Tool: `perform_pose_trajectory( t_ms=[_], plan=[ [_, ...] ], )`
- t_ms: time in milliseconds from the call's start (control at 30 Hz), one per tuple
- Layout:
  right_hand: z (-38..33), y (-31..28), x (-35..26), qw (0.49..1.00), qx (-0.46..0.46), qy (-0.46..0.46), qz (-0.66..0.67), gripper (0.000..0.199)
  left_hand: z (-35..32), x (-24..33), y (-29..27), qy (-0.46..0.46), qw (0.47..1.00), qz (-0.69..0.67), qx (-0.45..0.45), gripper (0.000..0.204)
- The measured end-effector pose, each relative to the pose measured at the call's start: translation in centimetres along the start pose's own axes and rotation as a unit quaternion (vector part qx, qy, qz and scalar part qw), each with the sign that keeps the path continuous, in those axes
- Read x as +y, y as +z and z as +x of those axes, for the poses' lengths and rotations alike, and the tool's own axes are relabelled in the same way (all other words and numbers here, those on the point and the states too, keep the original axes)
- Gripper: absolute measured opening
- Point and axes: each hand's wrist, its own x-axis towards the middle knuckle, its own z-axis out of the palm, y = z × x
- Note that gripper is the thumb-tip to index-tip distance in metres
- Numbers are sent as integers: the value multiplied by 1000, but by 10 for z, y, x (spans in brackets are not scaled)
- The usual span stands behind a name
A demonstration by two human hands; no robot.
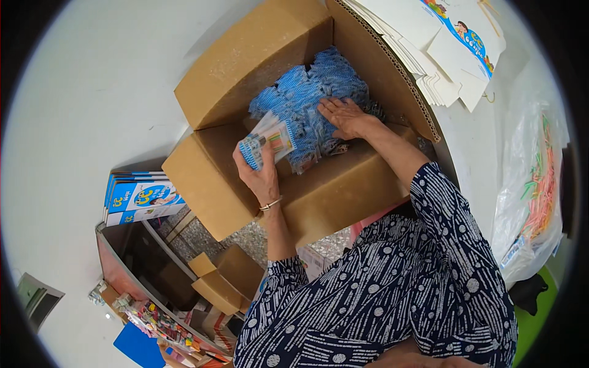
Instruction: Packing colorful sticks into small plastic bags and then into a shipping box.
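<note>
My left hand (256, 173): gripping fanned blue-edged packets (279, 138). My right hand (347, 119): spread on packet pile (296, 92), pile extending leftward of it in carton (346, 184). Step, likely: gathering packets; next move calls for light pinch.

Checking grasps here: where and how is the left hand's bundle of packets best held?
Probably the near edge of the packet bundle, from the person's side, thumb over its face, as the left hand does: its flat layers look fanned at the far edge, so pinching across them should keep them together.
</note>
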Motion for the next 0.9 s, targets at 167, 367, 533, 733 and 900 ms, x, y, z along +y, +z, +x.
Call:
perform_pose_trajectory(
  t_ms=[167,367,533,733,900],
  plan=[
    [2,7,6,1000,-1,-15,-10,92,1,-3,6,-1,1000,6,-21,40],
    [3,10,4,996,36,-59,-54,87,4,-5,7,-7,999,-12,-31,39],
    [7,12,-4,994,-35,-81,-65,68,6,-2,9,-20,999,-24,-31,39],
    [4,16,-12,994,-66,-85,-19,63,19,-1,8,24,997,16,-76,37],
    [-2,20,-5,993,-32,-99,-64,67,43,32,31,95,979,59,-169,39]
  ],
)
